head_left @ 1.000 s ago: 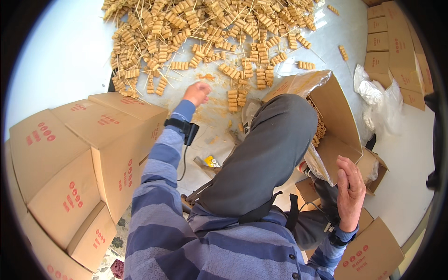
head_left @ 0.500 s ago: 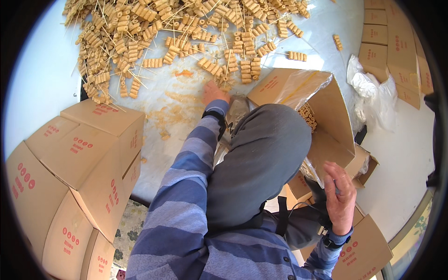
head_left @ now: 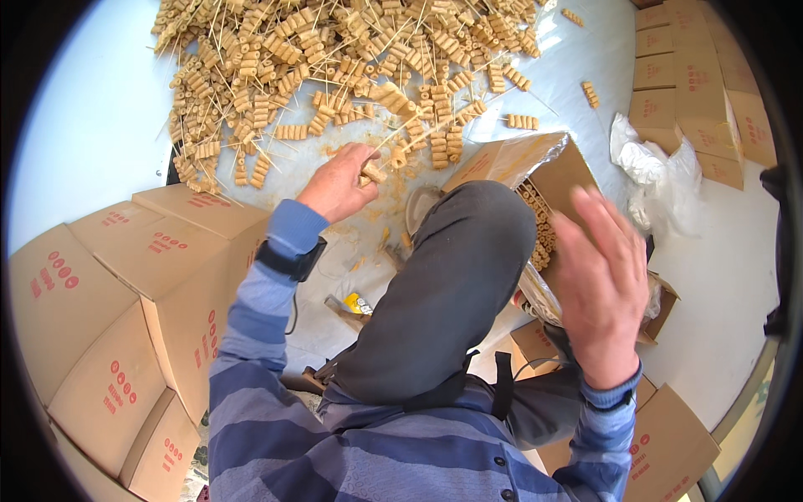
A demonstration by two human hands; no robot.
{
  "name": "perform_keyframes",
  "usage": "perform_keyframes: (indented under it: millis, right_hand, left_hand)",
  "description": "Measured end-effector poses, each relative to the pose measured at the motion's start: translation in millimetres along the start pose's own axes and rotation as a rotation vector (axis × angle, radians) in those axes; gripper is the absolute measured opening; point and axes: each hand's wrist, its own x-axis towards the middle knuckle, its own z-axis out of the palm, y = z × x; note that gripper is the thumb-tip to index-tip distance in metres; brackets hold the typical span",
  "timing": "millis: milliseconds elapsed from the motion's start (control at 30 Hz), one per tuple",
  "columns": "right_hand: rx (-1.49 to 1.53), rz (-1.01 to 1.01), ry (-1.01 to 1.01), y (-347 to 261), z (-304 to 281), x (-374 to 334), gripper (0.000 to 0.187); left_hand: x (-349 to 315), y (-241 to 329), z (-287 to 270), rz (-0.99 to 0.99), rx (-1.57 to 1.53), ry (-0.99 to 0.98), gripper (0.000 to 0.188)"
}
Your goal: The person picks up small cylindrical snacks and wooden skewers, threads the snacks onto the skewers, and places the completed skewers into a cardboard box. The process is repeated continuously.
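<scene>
near the front of the pile (head_left: 276, 67), a skewered roll (head_left: 372, 172) is now pinched in the left hand's (head_left: 339, 184) curled fingers, while the loosely spread right hand (head_left: 606, 289), apparently empty, has been raised beside the carton (head_left: 489, 159), so picking-up seems begun.

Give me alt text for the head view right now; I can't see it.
A person's left hand grips skewered food near a large pile of skewers. The open right hand is raised near an open box holding more food; cardboard boxes stand left.
</scene>
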Motion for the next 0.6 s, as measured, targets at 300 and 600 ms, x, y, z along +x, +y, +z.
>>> perform_keyframes:
  millis: [300,600]
  right_hand:
    - [-0.198,-0.302,0.056,-26.5,18.5,56.7,0.036]
    - [-0.097,-0.396,0.039,-24.4,1.9,29.3,0.039]
  left_hand:
    - [-32.4,144.7,-82.8,0.195,-0.101,-0.180,0.038]
    - [-44.7,175.4,-72.8,0.320,-0.085,-0.268,0.045]
